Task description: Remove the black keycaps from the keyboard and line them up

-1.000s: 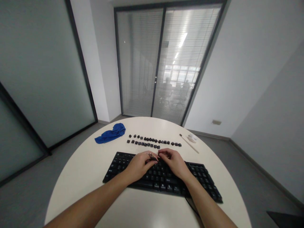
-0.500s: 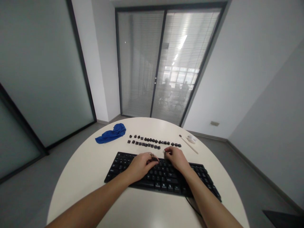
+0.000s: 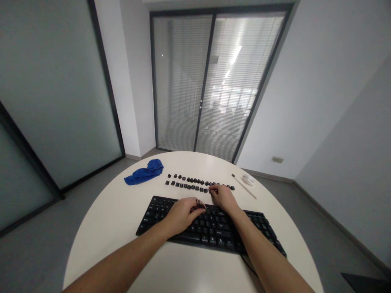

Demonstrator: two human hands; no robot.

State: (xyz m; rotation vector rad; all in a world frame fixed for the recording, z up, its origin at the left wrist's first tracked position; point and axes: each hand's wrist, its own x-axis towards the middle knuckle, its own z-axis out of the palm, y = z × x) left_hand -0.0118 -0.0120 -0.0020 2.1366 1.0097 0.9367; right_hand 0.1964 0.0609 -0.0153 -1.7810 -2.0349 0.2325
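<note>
A black keyboard [image 3: 195, 237] lies across the near part of the round table. My left hand [image 3: 183, 213] rests over its upper middle, fingers curled around a small dark item whose kind I cannot make out. Beyond the keyboard, loose black keycaps [image 3: 189, 186] stand in two rows. My right hand [image 3: 225, 198] is at the right end of the nearer row, thumb and fingertips pinched on a small black keycap [image 3: 210, 190], mostly covered by the fingers. That hand also hides part of the farther row.
On the pale round table [image 3: 100, 228], a crumpled blue cloth [image 3: 145, 173] lies far left. A thin brush [image 3: 244, 186] and a crumpled whitish item [image 3: 248, 179] lie far right. The keyboard's cable [image 3: 249, 265] runs toward the near edge under my right forearm.
My right hand has moved slightly away from the keyboard, up to the end of the nearer keycap row. My left hand stays almost in place over the keyboard.
</note>
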